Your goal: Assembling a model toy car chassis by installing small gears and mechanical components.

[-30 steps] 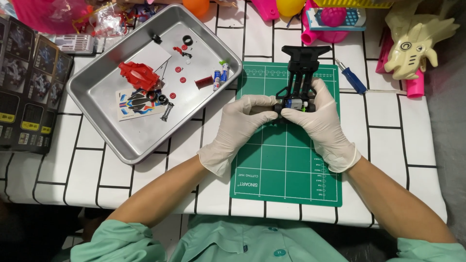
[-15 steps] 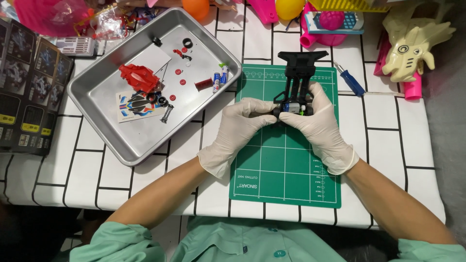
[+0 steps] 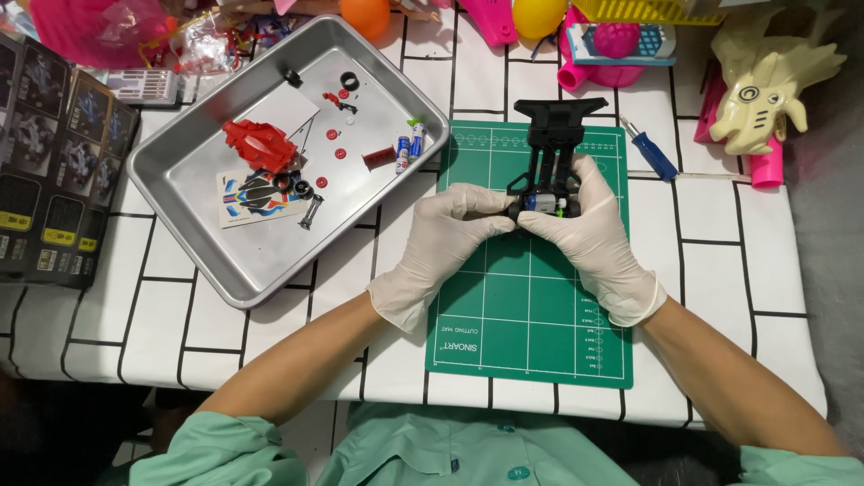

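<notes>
The near end of the black toy car frame (image 3: 551, 153) disappears under the left hand (image 3: 441, 243) and right hand (image 3: 589, 238), so its small fittings can't be made out. The loose bits in the metal tray (image 3: 193, 193) are too tiny to identify. Toys along the desk's far edge, like the orange ball (image 3: 364, 13), are cut off.

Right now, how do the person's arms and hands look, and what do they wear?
Both the left hand and the right hand wear thin whitish disposable gloves that end at the wrists. The forearms are bare. Pale green sleeves begin near the elbows and belong to a buttoned shirt of the same colour.
</notes>
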